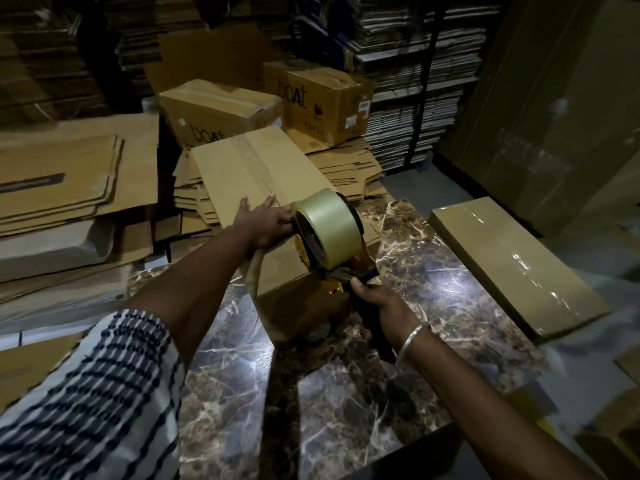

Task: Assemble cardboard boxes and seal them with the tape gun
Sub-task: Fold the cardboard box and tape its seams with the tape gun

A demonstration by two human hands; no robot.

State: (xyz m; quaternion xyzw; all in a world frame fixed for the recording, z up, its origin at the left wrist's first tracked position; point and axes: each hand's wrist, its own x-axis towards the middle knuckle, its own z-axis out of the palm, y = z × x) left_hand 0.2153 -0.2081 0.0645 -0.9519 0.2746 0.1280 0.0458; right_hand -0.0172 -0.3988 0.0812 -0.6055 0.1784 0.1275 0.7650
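Note:
A long brown cardboard box (256,174) stands on the marble table (433,282), its closed top flaps meeting in a centre seam. My left hand (263,220) presses flat on the top of the box near its near end, fingers straight. My right hand (377,306) grips the black handle of a yellow tape gun (329,233), which carries a large roll of pale tape. The gun sits over the near end of the box, right beside my left hand. Where the tape meets the cardboard is hidden behind the roll.
A flat wrapped package (512,261) lies on the table's right side. Flattened cartons (69,188) are stacked at left, more behind the box. Two printed boxes (322,102) stand at the back. Shelves of flat cardboard (415,64) fill the far wall.

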